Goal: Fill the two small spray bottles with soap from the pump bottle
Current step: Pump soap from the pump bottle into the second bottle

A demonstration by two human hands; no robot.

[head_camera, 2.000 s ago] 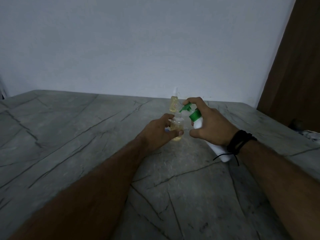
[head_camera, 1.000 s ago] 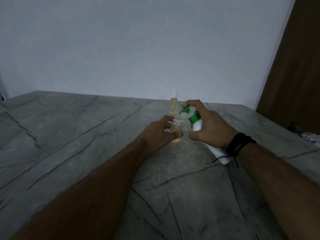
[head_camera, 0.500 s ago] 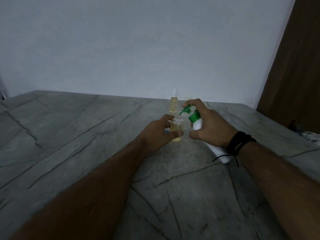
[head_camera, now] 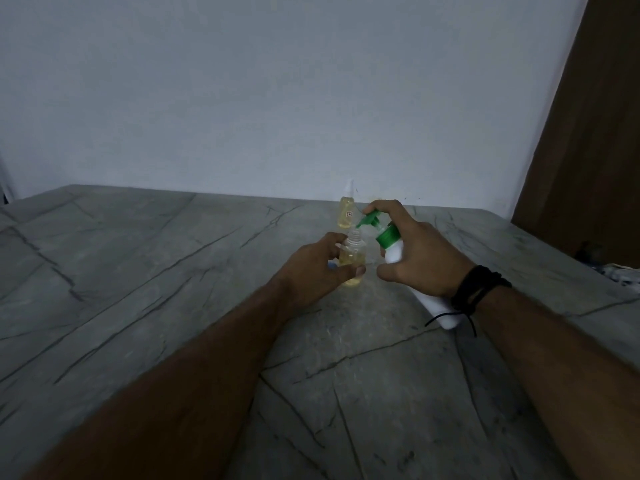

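Observation:
A small clear bottle (head_camera: 352, 258) with its neck uncapped stands on the grey marble table (head_camera: 173, 271), partly filled with yellow liquid. My left hand (head_camera: 315, 271) grips it between thumb and fingers. My right hand (head_camera: 415, 258) holds the white pump bottle (head_camera: 394, 252) tilted toward it, a finger on top of the green pump head (head_camera: 370, 220), whose nozzle points down at the open neck. A second small bottle (head_camera: 347, 216) with a clear spray cap stands behind, full of yellow liquid.
A pale wall runs along the table's far edge. A dark brown door or panel (head_camera: 588, 133) stands at the right. Small objects lie on the floor at the far right (head_camera: 620, 271). A black cord bracelet (head_camera: 478, 289) sits on my right wrist.
Both hands hold almost the same pose throughout. The pump head has shifted slightly up and down over the open bottle's neck.

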